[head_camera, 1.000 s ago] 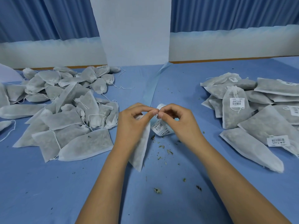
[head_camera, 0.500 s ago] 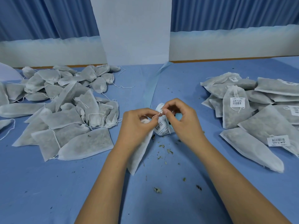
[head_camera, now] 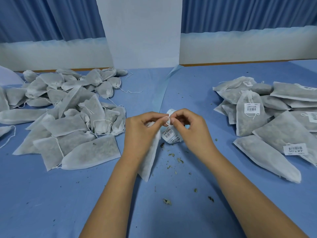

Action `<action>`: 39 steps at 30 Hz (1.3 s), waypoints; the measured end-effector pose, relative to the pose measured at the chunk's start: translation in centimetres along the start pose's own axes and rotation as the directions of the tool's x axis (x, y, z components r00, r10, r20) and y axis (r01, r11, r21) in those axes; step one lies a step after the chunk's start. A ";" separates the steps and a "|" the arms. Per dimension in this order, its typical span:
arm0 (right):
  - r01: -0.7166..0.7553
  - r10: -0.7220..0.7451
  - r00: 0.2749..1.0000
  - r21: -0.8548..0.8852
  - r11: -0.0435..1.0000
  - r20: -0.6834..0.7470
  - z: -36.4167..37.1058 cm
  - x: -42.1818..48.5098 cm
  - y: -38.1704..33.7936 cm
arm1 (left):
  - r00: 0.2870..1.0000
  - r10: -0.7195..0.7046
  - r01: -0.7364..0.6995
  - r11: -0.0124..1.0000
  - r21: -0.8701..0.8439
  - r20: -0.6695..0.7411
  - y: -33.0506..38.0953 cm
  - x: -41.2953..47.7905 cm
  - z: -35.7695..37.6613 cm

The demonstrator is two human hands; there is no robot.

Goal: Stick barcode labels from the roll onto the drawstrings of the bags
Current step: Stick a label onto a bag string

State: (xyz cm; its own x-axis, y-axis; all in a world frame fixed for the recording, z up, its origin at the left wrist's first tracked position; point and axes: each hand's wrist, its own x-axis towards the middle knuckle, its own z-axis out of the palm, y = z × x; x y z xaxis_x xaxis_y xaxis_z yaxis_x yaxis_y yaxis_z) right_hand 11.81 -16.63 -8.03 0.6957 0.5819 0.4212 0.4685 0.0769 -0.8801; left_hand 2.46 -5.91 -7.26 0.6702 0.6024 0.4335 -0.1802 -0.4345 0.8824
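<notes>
One thin white drawstring [head_camera: 169, 121] is pinched by curled fingertips of the left hand [head_camera: 142, 133] and right hand [head_camera: 190, 129], its grey-white fabric bag [head_camera: 149, 162] hanging below. A label likely must next be peeled from the white barcode roll [head_camera: 171, 137] behind them.

Two hands: left hand [head_camera: 142, 129], right hand [head_camera: 190, 127]. One held bag [head_camera: 151, 160], one roll [head_camera: 171, 136]. Two heaps: nine-o'clock heap [head_camera: 68, 121], three-o'clock heap [head_camera: 274, 131].
</notes>
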 end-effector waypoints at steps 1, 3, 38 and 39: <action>-0.012 0.012 1.000 0.008 1.000 0.023 0.1 0.0 0.0 | 1.000 0.008 -0.008 1.000 0.003 -0.013 0.1 0.0 0.0; -0.030 0.029 0.998 0.024 0.999 0.051 0.1 0.0 0.0 | 1.000 0.019 -0.019 1.000 0.012 -0.015 0.1 0.0 0.0; 0.132 -0.191 0.962 -0.281 0.951 -0.196 -1.6 0.8 0.5 | 0.922 -0.328 0.360 0.921 -0.146 0.207 0.0 0.5 -0.5; 0.079 -0.135 0.965 -0.244 0.967 -0.224 -1.9 1.0 0.6 | 0.923 -0.329 0.357 0.926 -0.126 0.200 -0.1 0.6 -0.6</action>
State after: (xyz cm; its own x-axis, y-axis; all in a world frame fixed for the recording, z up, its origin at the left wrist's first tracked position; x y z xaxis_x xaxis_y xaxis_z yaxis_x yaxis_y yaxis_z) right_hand 13.81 -17.50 -7.67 0.7302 0.3699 0.5744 0.6404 -0.0776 -0.7641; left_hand 2.45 -5.06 -7.00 0.8221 0.5646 0.0731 -0.0178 -0.1028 0.9945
